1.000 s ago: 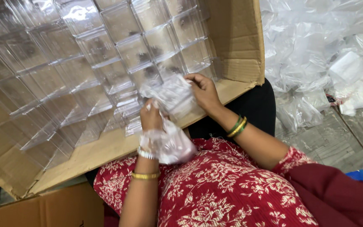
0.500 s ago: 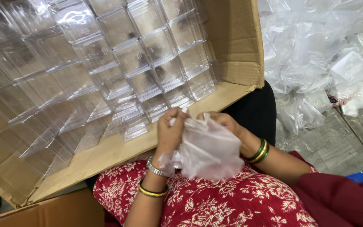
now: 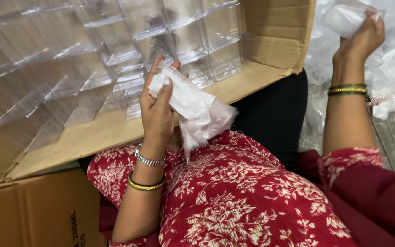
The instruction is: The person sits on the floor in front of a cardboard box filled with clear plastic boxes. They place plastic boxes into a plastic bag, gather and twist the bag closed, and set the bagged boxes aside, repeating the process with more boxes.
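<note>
My left hand [image 3: 157,106] is closed around a crumpled white plastic bag [image 3: 196,109], held over my lap in front of the big cardboard box [image 3: 270,43]. The bag's loose end hangs down toward my red flowered dress. My right hand [image 3: 361,37] is stretched out to the upper right, its fingers gripping a clear plastic packet [image 3: 344,18] at the pile of plastic bags [image 3: 389,68]. Inside the cardboard box, clear plastic containers [image 3: 115,59] stand packed in rows, just beyond my left hand.
A second brown cardboard box [image 3: 33,215] sits at the lower left beside my knee. The first box's flap [image 3: 106,132] lies flat toward me. Loose clear wrapping covers the floor on the right.
Both hands were together on the white bag in my lap. Now my right hand has let go and reached far right to the plastic pile, while my left hand lifted the bag.
</note>
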### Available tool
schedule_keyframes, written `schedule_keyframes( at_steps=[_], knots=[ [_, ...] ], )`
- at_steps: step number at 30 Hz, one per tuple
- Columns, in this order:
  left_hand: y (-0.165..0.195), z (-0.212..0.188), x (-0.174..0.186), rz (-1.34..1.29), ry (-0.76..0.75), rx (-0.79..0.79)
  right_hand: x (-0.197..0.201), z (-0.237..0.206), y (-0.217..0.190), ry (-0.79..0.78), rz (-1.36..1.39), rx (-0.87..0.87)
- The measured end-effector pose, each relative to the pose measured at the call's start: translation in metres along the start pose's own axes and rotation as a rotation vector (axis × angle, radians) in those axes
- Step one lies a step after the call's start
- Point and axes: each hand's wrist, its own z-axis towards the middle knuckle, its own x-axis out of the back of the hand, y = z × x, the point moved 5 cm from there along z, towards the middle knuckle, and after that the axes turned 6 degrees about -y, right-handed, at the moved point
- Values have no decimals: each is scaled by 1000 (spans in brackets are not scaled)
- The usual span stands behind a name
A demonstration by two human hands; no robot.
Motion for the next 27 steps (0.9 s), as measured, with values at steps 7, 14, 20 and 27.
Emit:
schedule_keyframes(
  at_steps=[7, 14, 20, 27],
  knots=[
    [11, -5, -1, 230, 6, -147, -97, -51, -50, -144, -452, 298],
    [-2, -13, -9, 416, -1, 31, -265, -261, -32, -1044, -259, -296],
    [33, -39, 19, 509, 101, -178, -304, -283, -39, -952, 51, -532],
    [35, -66, 56, 501, 231, -52, -302, -317, -24, -1129, -131, -716]
  ],
)
